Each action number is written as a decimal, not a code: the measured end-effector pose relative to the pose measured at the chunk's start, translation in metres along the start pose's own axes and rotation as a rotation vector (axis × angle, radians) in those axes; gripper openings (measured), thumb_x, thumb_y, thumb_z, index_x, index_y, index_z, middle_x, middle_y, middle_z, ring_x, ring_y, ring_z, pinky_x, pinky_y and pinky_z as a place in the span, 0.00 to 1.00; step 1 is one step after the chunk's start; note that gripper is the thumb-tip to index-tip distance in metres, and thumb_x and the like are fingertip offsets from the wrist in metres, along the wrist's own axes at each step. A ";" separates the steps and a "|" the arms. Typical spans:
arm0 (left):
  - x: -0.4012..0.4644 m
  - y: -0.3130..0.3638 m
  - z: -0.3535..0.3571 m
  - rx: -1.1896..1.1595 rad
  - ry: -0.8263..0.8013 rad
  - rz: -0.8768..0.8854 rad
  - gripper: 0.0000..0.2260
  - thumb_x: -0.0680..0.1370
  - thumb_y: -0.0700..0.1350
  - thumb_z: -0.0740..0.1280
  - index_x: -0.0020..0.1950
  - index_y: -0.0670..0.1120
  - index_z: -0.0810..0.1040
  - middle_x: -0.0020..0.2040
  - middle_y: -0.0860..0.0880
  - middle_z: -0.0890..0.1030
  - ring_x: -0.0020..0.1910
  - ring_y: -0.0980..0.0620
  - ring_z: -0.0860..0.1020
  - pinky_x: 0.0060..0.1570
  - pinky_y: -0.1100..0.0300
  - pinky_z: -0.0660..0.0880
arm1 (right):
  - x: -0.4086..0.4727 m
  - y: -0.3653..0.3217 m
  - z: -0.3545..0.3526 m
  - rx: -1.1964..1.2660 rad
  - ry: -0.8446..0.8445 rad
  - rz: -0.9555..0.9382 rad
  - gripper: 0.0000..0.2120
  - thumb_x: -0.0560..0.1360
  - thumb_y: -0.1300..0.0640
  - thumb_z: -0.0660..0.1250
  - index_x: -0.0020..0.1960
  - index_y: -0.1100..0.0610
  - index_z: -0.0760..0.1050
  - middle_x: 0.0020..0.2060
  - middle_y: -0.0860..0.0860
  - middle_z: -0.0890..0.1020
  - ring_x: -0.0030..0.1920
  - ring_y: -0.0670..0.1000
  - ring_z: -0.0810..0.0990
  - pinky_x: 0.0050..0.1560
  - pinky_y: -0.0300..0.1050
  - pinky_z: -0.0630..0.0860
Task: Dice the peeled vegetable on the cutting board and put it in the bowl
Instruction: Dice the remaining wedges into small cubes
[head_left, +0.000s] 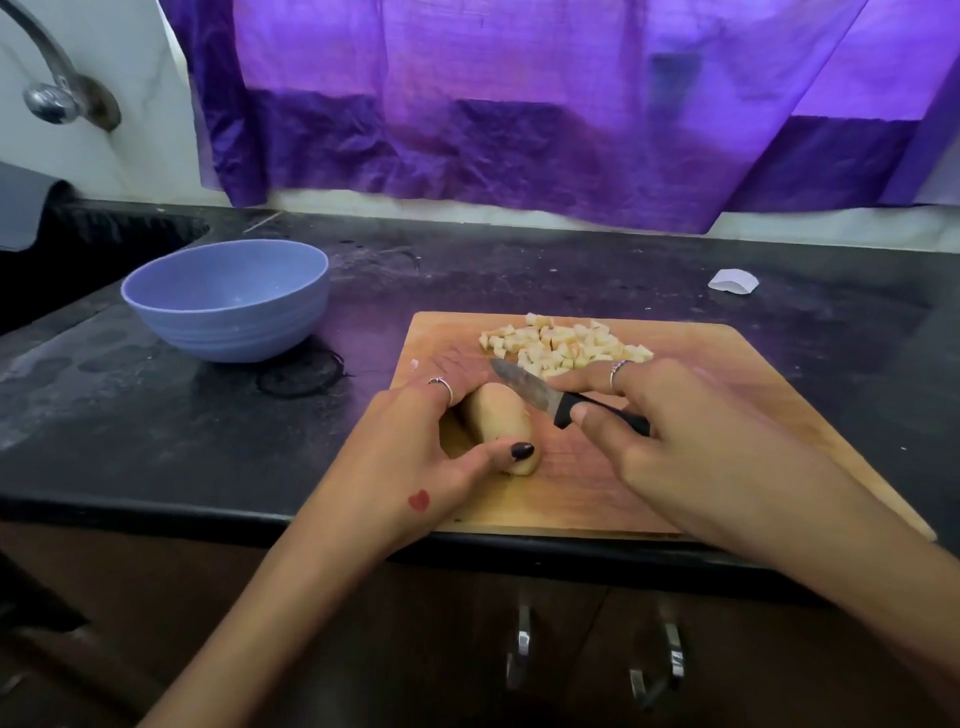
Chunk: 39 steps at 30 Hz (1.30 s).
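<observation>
A peeled potato piece (498, 421) lies on the wooden cutting board (737, 374) near its left edge. My left hand (415, 452) grips it from the left, thumb laid across its near end. My right hand (691, 441) holds a knife (540, 395) by its black handle, with the blade pointing left and away just above the potato. A pile of pale diced cubes (566, 343) sits at the far side of the board, partly hidden by my right fingers. The blue bowl (228, 301) stands on the counter to the left of the board, with nothing visible inside.
The board lies on a black counter (519, 265) whose front edge runs just under my wrists. A sink (78, 249) and tap (52, 93) are at the far left. A small white scrap (733, 281) lies beyond the board on the right. A purple curtain (519, 104) hangs behind.
</observation>
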<state>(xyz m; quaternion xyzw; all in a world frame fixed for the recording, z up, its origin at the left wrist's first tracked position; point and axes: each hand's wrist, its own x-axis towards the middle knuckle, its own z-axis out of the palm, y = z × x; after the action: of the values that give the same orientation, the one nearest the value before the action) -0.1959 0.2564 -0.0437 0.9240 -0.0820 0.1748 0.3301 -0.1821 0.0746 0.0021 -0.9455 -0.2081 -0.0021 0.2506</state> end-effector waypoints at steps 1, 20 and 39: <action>0.001 0.000 0.000 0.012 -0.005 -0.001 0.24 0.69 0.56 0.72 0.64 0.56 0.75 0.50 0.72 0.70 0.55 0.69 0.68 0.51 0.82 0.61 | 0.002 -0.002 0.000 -0.002 -0.007 0.001 0.13 0.80 0.49 0.57 0.62 0.45 0.73 0.46 0.47 0.78 0.42 0.45 0.77 0.43 0.38 0.75; -0.003 -0.003 0.009 -0.045 -0.057 0.072 0.16 0.73 0.53 0.69 0.60 0.58 0.74 0.59 0.62 0.74 0.59 0.64 0.69 0.52 0.81 0.60 | -0.018 -0.026 0.003 -0.209 -0.168 0.138 0.19 0.81 0.48 0.55 0.70 0.37 0.60 0.57 0.47 0.72 0.46 0.46 0.73 0.39 0.35 0.71; -0.004 -0.009 0.019 0.034 0.018 0.131 0.23 0.75 0.57 0.66 0.67 0.50 0.72 0.62 0.54 0.75 0.64 0.56 0.69 0.64 0.62 0.64 | 0.003 -0.035 -0.002 -0.194 -0.221 0.408 0.23 0.82 0.47 0.48 0.44 0.61 0.73 0.34 0.59 0.80 0.30 0.57 0.76 0.27 0.42 0.72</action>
<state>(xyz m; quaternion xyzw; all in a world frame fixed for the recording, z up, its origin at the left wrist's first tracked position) -0.1919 0.2510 -0.0641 0.9204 -0.1364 0.2059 0.3031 -0.1929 0.1025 0.0212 -0.9820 -0.0377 0.1320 0.1298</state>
